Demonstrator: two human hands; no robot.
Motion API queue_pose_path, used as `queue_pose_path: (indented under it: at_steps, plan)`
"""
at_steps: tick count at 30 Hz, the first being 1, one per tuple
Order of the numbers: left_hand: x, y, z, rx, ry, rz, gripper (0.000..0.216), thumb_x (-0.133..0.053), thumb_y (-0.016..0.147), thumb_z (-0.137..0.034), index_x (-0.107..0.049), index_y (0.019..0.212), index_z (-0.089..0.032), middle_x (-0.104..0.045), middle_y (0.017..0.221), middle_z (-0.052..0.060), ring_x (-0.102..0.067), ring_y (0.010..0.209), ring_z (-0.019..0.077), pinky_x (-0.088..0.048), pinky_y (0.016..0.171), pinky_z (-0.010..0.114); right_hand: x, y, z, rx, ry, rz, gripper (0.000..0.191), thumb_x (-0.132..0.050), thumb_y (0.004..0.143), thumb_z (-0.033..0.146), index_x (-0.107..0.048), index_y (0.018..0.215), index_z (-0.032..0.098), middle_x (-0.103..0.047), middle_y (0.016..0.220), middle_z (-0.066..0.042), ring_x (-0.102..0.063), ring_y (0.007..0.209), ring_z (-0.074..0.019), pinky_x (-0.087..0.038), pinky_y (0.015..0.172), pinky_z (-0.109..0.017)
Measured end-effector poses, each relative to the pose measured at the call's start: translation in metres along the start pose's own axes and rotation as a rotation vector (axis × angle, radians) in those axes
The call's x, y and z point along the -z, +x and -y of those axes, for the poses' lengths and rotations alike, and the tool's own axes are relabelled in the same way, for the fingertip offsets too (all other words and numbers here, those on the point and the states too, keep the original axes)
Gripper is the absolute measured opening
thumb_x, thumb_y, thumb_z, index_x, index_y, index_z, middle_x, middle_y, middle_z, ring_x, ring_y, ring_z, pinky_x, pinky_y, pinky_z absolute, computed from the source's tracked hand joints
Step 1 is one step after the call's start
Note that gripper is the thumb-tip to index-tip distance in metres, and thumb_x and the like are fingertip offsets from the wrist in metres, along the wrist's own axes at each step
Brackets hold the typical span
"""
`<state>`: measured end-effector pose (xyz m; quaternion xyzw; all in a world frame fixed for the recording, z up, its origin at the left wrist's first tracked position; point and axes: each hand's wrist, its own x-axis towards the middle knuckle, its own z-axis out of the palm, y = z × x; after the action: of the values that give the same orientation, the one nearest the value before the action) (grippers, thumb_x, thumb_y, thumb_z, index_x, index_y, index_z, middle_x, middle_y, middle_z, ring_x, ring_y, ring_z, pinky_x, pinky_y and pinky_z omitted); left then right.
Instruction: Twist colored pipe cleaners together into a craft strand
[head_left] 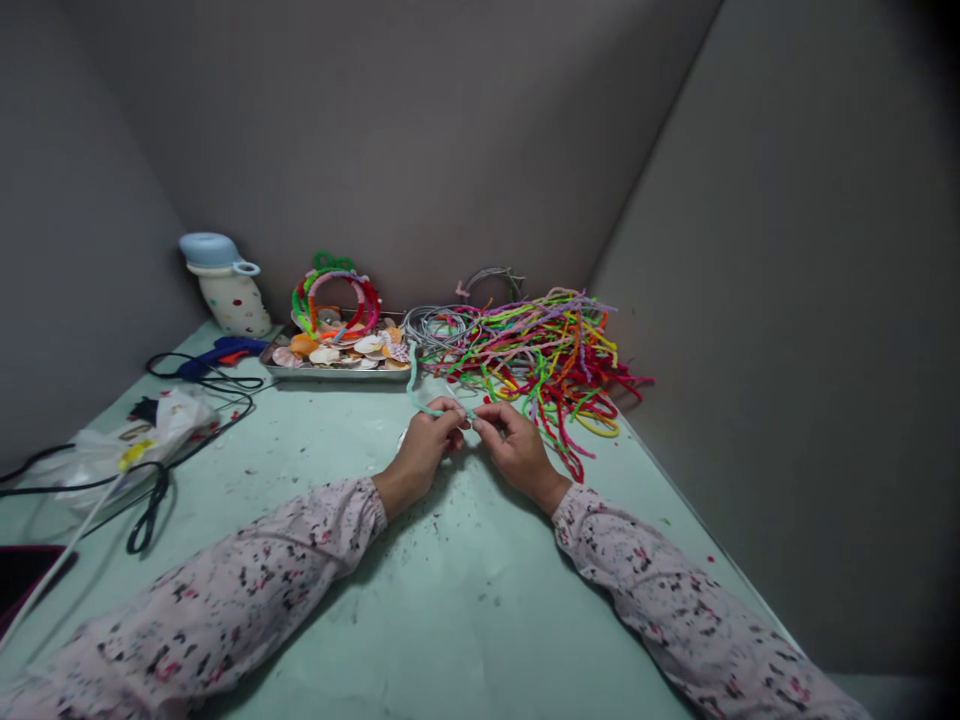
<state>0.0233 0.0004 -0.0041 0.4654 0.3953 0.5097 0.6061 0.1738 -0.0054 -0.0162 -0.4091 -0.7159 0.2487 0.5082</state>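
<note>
My left hand (430, 440) pinches a light green fuzzy pipe cleaner (413, 378), whose free end sticks up beyond the fingers toward the tray. Fingertips of my right hand (517, 442) close on the same pipe cleaner, close beside the left ones. Between the two hands a thin whitish strand also shows, too fine to make out. Just past my hands lies a tangled heap of coloured pipe cleaners (547, 345), with a coil of grey wire (439, 326) at its left.
A metal tray (341, 374) of seashells (367, 345) holds several colourful rings (307, 295). Left stand a blue-capped bottle (229, 290), black cables (214, 435) and a plastic bag (169, 425). Grey walls (405, 130) enclose the green tabletop (435, 620).
</note>
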Motion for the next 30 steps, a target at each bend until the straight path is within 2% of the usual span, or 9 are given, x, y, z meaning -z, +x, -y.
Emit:
queue_pose_path:
  at_steps: [8, 17, 22, 30]
  plan:
    - [0.0022, 0.0018, 0.0017, 0.000, -0.013, -0.024, 0.017, -0.064, 0.069, -0.031, -0.056, 0.072, -0.016, -0.051, 0.055, -0.004, -0.043, 0.045, 0.0065, -0.031, 0.045, 0.019, -0.0008, 0.0001, -0.0001, 0.006, 0.014, -0.006, 0.019, -0.054, 0.087, 0.030, -0.060, 0.101, 0.020, -0.066, 0.091, -0.005, -0.062, 0.083, -0.0172, -0.050, 0.076, -0.031]
    - [0.0016, 0.0015, 0.0014, 0.024, -0.047, -0.003, 0.019, -0.065, 0.070, -0.031, -0.056, 0.073, -0.015, -0.053, 0.061, -0.003, -0.043, 0.047, 0.0054, -0.030, 0.045, 0.018, -0.0020, -0.0017, -0.0045, -0.014, -0.007, -0.003, 0.024, -0.054, 0.087, 0.029, -0.058, 0.109, 0.021, -0.064, 0.087, -0.003, -0.060, 0.077, -0.0156, -0.049, 0.074, -0.030]
    - [0.0018, 0.0025, 0.0019, 0.038, -0.070, -0.005, 0.019, -0.066, 0.070, -0.031, -0.057, 0.075, -0.015, -0.053, 0.062, -0.003, -0.043, 0.048, 0.0051, -0.030, 0.045, 0.018, -0.0019, -0.0008, -0.0042, 0.003, -0.001, -0.006, 0.020, -0.054, 0.087, 0.029, -0.060, 0.104, 0.020, -0.066, 0.094, -0.005, -0.062, 0.085, -0.0167, -0.049, 0.078, -0.030]
    - [-0.0004, -0.0008, -0.0045, 0.073, -0.119, 0.001, 0.020, -0.069, 0.067, -0.029, -0.058, 0.073, -0.013, -0.054, 0.065, -0.003, -0.042, 0.047, 0.0042, -0.029, 0.043, 0.018, -0.0004, 0.0006, -0.0004, -0.002, 0.025, -0.015, 0.017, -0.054, 0.087, 0.029, -0.063, 0.098, 0.020, -0.067, 0.090, -0.004, -0.062, 0.083, -0.0162, -0.049, 0.075, -0.029]
